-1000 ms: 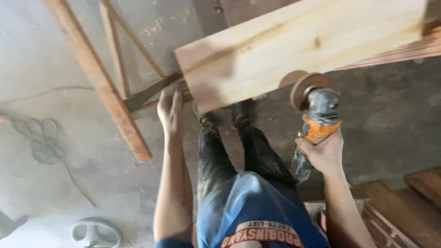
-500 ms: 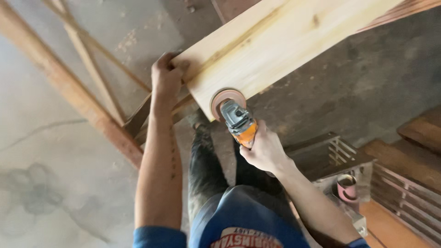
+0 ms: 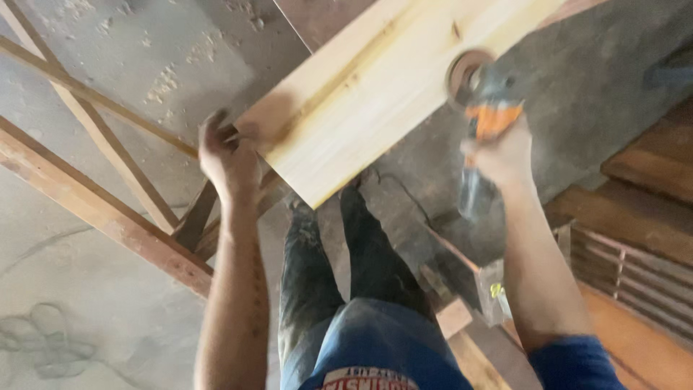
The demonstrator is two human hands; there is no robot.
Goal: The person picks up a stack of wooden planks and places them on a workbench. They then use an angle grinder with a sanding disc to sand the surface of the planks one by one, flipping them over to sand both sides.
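A wide pale wooden board (image 3: 390,79) slants from the middle up to the top right. My left hand (image 3: 227,159) grips its near left corner. My right hand (image 3: 502,155) is closed around an orange and grey angle grinder (image 3: 485,126). The grinder's round sanding disc (image 3: 465,68) lies against the board's right edge. Both forearms reach forward, and the right one ends in a blue sleeve. The view is blurred.
Reddish wooden beams (image 3: 94,209) of a frame cross the concrete floor on the left. Stacked planks and slatted wooden pieces (image 3: 635,245) lie at the right. A cable (image 3: 43,347) coils at bottom left. My legs (image 3: 339,267) stand under the board.
The grinder has moved right along the board's edge, from near the corner to further up. My left hand stays at the board's corner, and the view has shifted.
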